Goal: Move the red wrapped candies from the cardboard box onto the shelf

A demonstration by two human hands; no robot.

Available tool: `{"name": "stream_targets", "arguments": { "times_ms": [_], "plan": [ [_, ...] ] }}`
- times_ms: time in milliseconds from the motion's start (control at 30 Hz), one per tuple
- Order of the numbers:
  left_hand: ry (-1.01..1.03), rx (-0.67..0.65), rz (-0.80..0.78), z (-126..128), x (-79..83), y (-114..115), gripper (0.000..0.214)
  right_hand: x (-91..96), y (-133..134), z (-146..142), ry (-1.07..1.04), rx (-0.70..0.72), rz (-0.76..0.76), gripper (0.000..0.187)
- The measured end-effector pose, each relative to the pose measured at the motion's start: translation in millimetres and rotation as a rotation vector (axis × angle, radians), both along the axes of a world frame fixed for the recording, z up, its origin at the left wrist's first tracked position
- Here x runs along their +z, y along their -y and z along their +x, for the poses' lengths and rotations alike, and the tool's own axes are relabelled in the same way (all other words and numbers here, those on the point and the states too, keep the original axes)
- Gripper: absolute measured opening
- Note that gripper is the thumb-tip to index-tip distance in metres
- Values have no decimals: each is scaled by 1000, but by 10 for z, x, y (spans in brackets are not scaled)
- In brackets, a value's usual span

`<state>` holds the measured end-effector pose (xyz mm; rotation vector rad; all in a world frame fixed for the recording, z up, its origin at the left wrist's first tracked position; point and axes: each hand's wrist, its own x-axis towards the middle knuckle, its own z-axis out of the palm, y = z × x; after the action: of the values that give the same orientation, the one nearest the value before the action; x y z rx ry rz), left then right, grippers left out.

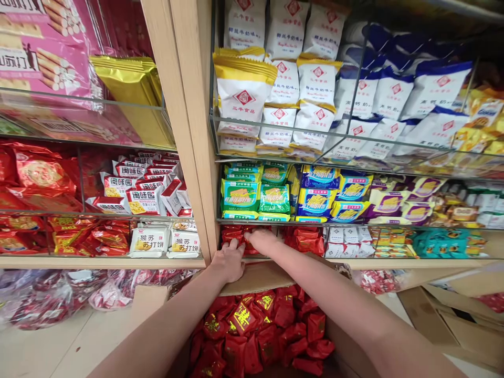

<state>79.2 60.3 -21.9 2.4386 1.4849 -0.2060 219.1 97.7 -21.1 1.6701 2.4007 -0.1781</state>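
My left hand (229, 261) reaches over the shelf's front edge, its fingers a little apart and lying on red-wrapped packets in the lowest compartment. Beside it, my right hand (263, 243) dips into the same compartment with bent fingers; their tips are hidden among the packets, so I cannot see whether it grips one. More red packets (305, 240) lie just right of that hand. Below my forearms, a cardboard box (252, 278) stands against the shelf, filled with red packets (243, 317) printed in gold.
Clear-fronted bins above hold green biscuit packs (274, 199), blue-yellow packs (317, 202) and white snack packets (241, 100). A wooden upright (192, 105) divides the shelves. Bagged goods (43, 299) lie on the floor at left; an open cardboard box (452, 325) sits at right.
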Motion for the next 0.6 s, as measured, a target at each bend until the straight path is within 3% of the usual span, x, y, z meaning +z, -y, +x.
{"name": "stream_targets", "arguments": {
  "times_ms": [233, 400, 533, 600],
  "plan": [
    [8, 6, -9, -4, -32, -15, 62, -33, 48, 7, -28, -37, 100, 27],
    [57, -12, 8, -50, -22, 15, 55, 250, 164, 97, -95, -59, 105, 20],
    [97, -18, 27, -74, -22, 48, 48, 581, 830, 178, -237, -23, 189, 23],
    [112, -18, 38, -73, -33, 57, 46, 593, 1301, 175, -447, 52, 207, 26]
  ]
}}
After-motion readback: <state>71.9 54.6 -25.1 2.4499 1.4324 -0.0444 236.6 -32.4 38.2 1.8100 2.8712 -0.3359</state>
